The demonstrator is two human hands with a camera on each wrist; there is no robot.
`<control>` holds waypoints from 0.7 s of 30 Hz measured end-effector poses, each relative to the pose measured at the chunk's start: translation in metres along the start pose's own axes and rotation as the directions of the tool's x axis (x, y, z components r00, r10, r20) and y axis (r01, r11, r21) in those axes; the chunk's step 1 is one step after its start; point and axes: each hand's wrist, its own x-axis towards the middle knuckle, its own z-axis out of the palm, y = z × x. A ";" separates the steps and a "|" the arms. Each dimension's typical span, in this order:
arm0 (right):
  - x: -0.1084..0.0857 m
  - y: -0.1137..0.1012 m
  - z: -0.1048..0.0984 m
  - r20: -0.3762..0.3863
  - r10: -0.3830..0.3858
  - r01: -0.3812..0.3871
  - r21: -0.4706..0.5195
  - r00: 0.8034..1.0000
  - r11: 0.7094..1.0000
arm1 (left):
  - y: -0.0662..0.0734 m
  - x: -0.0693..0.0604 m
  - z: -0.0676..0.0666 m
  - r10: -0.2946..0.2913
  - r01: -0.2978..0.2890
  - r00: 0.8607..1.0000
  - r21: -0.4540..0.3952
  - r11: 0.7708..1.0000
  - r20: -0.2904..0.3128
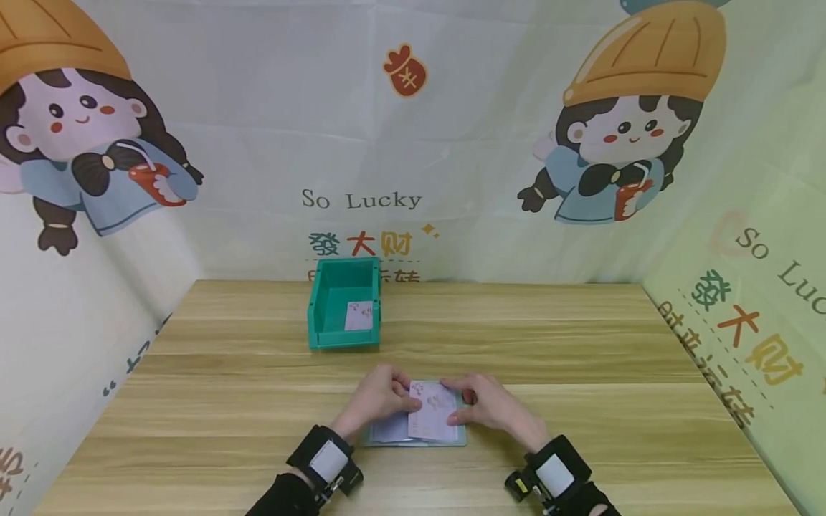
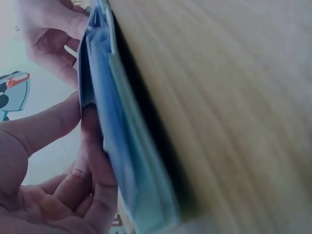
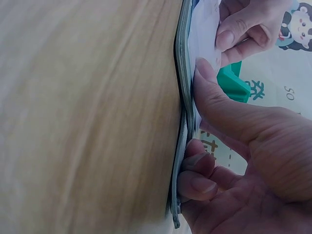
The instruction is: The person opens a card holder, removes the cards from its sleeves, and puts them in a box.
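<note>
A pale pink printed card lies over the right part of an open pale green booklet with thin bluish sleeve-like pages. My left hand pinches the card's left edge, thumb above and fingertips beneath, as the left wrist view shows. At the card's right edge is my right hand. Its thumb presses on the card's face in the right wrist view, and its curled fingers sit by the booklet's edge. In the left wrist view the card stands slightly apart from the pages.
A green open bin stands farther back, left of the booklet. Inside it lies another pale pink card. The wooden table meets a printed cloth backdrop at the back and sides.
</note>
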 end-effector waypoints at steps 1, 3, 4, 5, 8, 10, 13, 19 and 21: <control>0.000 0.000 0.000 0.000 0.000 0.000 0.001 1.000 1.000 | 0.000 0.000 -0.001 0.000 0.000 1.000 -0.003 1.000 -0.001; 0.000 0.000 0.000 -0.001 0.000 0.000 0.002 1.000 1.000 | -0.002 0.000 -0.002 0.003 -0.003 1.000 -0.019 1.000 0.000; 0.000 0.000 0.000 -0.001 0.002 -0.002 0.001 1.000 1.000 | -0.003 0.000 -0.003 0.003 -0.003 1.000 -0.034 0.999 0.006; 0.000 0.000 0.000 -0.001 0.004 -0.004 0.001 1.000 1.000 | -0.003 0.000 -0.004 0.005 -0.005 1.000 -0.049 0.999 0.012; 0.000 -0.001 0.000 0.000 0.011 -0.011 0.002 1.000 1.000 | -0.007 0.000 -0.007 0.019 -0.016 0.999 -0.094 0.995 0.029; 0.000 -0.001 0.000 0.000 0.017 -0.017 0.004 1.000 1.000 | -0.009 -0.001 -0.010 0.029 -0.025 0.999 -0.116 0.993 0.038; -0.001 -0.002 0.000 -0.004 0.016 -0.016 0.008 1.000 1.000 | -0.014 -0.001 -0.013 0.044 -0.038 0.998 -0.133 0.990 0.042; -0.001 -0.002 0.000 -0.009 0.005 -0.005 0.009 1.000 1.000 | -0.018 -0.005 -0.022 0.062 -0.054 0.997 -0.142 0.988 0.050; -0.001 -0.001 0.000 -0.008 0.006 -0.005 0.009 1.000 1.000 | -0.018 -0.006 -0.025 0.066 -0.057 0.997 -0.147 0.987 0.051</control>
